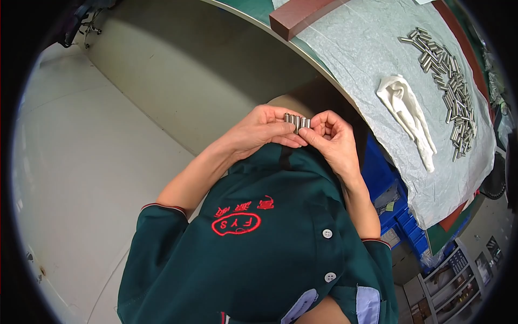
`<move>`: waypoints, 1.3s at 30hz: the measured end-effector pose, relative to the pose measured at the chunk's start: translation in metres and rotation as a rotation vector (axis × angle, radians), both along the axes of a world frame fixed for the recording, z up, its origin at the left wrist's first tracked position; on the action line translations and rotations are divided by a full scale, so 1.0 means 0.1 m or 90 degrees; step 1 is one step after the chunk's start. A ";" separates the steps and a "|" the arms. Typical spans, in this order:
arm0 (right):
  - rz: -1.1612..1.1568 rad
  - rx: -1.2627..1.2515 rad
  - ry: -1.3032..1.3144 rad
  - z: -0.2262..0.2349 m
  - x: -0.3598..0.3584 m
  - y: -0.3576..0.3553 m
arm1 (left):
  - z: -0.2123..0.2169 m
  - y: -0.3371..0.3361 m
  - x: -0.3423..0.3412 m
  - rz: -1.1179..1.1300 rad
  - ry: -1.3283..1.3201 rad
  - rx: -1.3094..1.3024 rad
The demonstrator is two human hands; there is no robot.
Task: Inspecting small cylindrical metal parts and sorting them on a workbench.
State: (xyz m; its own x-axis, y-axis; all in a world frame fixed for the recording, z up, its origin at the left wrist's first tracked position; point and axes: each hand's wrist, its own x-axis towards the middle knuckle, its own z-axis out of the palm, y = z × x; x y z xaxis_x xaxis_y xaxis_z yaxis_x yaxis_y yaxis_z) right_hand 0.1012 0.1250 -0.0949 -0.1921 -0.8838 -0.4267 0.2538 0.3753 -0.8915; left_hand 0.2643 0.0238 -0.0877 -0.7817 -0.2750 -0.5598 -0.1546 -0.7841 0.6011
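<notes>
Between my two hands, in front of my body and short of the table, is a row of several short, shiny metal pins lying side by side. My left hand is closed around the row, thumb pressed across the front and fingers behind. At the row's right end, my right hand pinches the pins between thumb and curled fingers. On the table's white covering, a long spread of similar metal pins lies loose. Nearer to me on that covering is a crumpled white cloth.
The table curves along my right under a white sheet. A reddish-brown bar lies at its far edge. Blue bins stand below the table. Shelving is at lower right; grey floor extends to my left.
</notes>
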 end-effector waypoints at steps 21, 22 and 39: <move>0.009 0.003 0.006 0.08 -0.07 0.02 | -0.05 0.00 -0.01 -0.016 0.125 0.128; 0.005 -0.001 -0.007 0.07 -0.07 0.03 | -0.05 0.00 -0.01 -0.017 0.125 0.128; 0.015 0.007 -0.096 0.08 -0.16 0.07 | 0.06 0.01 -0.09 -0.058 0.099 0.097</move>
